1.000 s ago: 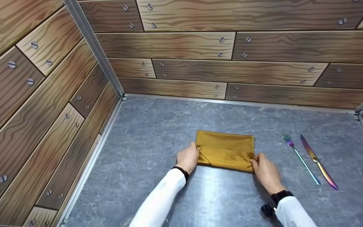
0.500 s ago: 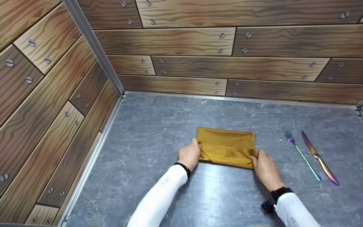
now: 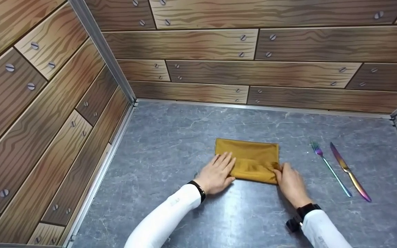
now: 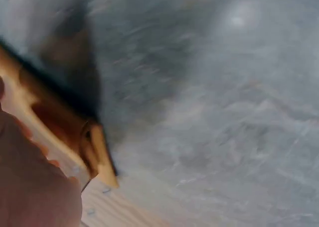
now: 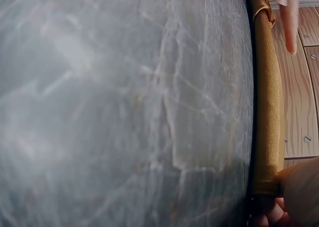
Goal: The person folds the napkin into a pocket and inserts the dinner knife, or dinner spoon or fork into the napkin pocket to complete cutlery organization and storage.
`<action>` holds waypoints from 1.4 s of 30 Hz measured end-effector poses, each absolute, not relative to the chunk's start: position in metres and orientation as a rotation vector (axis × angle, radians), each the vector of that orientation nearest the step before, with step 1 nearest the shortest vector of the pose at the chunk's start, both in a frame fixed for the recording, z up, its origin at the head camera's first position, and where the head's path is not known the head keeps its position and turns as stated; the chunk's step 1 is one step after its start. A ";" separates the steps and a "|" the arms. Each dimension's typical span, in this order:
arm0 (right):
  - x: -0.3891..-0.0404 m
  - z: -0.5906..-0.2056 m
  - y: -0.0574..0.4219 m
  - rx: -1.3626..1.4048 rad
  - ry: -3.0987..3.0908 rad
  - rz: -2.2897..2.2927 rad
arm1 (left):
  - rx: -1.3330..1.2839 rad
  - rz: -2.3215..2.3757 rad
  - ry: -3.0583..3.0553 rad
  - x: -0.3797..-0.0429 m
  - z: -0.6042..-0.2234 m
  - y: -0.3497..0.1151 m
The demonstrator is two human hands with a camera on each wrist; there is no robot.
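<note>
A mustard-gold cloth napkin (image 3: pixel 253 153), folded into a rectangle, lies on the grey marbled table in the head view. My left hand (image 3: pixel 215 174) rests on its left part with the fingers spread fairly straight, the thumb by the near edge. At the near right corner, my right hand (image 3: pixel 291 186) pinches the cloth between thumb and fingers, and small creases gather there. The right wrist view shows the napkin's near edge (image 5: pixel 269 107) from the side, with the right hand (image 5: pixel 301 192) gripping one end. Blurred layers of the napkin (image 4: pixel 55 117) show beside the left hand (image 4: pixel 40 182) in the left wrist view.
To the right of the napkin lie a rainbow-coloured fork (image 3: pixel 331 168) and a matching knife (image 3: pixel 350 172), roughly parallel. Wood-patterned walls (image 3: pixel 198 44) border the table (image 3: pixel 171 137) at the back and left, with a metal strip along their base.
My left hand has let go of the napkin's left edge and moved right, onto the cloth with fingers spread. The right hand keeps its pinch. The camera view has shifted slightly.
</note>
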State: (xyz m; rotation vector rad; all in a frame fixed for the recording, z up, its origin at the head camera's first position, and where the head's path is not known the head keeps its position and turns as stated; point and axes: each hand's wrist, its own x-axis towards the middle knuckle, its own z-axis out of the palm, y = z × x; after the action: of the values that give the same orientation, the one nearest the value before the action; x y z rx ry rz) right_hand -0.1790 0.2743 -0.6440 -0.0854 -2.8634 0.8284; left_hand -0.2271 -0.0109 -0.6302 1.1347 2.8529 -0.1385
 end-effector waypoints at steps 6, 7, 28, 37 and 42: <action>-0.179 -0.644 0.274 -0.070 -2.876 0.798 | 1.103 -0.220 2.868 -0.224 -0.648 -0.016; -0.180 -0.644 0.274 -0.073 -2.877 0.797 | 1.102 -0.217 2.865 -0.224 -0.650 -0.016; -0.180 -0.641 0.276 -0.084 -2.866 0.862 | 1.052 -0.203 2.826 -0.227 -0.662 -0.013; -0.184 -0.626 0.234 0.567 -2.837 0.368 | 1.028 -0.214 2.810 -0.228 -0.664 -0.015; -0.173 -0.639 0.213 0.944 -2.884 0.191 | 1.028 -0.222 2.792 -0.229 -0.664 -0.013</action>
State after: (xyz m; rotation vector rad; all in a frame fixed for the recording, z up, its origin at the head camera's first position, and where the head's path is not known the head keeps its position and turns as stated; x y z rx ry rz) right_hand -0.1728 0.2128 -0.6390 0.9440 -2.8843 0.1907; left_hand -0.2287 -0.0132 -0.6638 1.0284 2.7924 -0.2219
